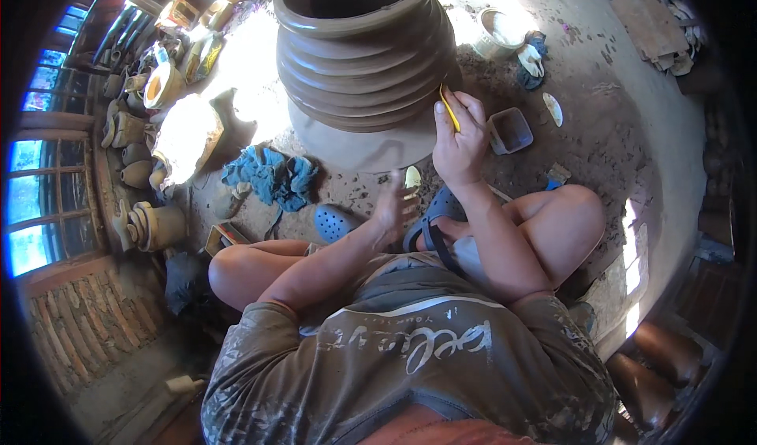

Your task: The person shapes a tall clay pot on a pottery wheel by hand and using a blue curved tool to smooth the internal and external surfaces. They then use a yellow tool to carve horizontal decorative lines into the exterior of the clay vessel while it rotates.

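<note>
A large wet-looking clay pot [359, 70] with a wide open mouth and ribbed walls stands upright in front of me. Under it is a pale round base [335, 149]. My right hand [461, 149] is closed around a thin, curved yellow tool [450, 110], whose exact kind I cannot make out. The tool's tip is at the pot's lower right wall; whether it touches the clay is unclear. Lower and to the left, my left hand [390, 208] hangs apart from the pot, fingers loosely spread and holding nothing.
Right of the pot are a clear plastic tub [511, 130], a bucket [499, 35] and a pale oval piece [553, 109]. Blue cloth [272, 177] and a blue clog [334, 223] lie front left. A blue-handled brush [557, 177] is near my right knee. Clay pots [162, 226] line the left.
</note>
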{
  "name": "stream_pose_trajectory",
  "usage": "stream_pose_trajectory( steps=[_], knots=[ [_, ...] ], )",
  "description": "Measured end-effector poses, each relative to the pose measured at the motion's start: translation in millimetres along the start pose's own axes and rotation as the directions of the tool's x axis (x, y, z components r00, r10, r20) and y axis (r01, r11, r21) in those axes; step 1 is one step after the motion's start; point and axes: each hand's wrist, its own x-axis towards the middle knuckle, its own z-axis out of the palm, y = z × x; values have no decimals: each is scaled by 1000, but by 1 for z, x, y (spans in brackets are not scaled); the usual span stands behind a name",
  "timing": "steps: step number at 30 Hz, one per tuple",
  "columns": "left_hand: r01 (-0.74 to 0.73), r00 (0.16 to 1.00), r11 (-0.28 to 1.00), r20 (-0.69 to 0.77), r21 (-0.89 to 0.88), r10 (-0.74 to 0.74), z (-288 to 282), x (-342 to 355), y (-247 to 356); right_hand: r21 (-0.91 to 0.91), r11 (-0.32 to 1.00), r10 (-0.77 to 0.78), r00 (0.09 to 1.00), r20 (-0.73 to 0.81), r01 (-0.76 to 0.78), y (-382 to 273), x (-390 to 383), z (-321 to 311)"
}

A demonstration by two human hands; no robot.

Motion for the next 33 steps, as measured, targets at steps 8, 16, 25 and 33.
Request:
stream_pose_trajectory(
  steps=[8,16,25,33],
  knots=[
    [-506,830,857,-326,-99,452,-98,54,129,49,999,0,1000,-26,1,-5,27,-21],
    [-168,984,984,-74,-54,164,-26,4,15,7,999,-34,997,75,33,2,66,-13],
    [-611,724,784,-478,-109,497,-78,70,86,30,1000,2,991,134,-6,-3,56,-9],
    [-219,968,967,-154,-129,198,-30,18,28,-11,1000,5,992,128,-3,4,59,-12]
  ],
)
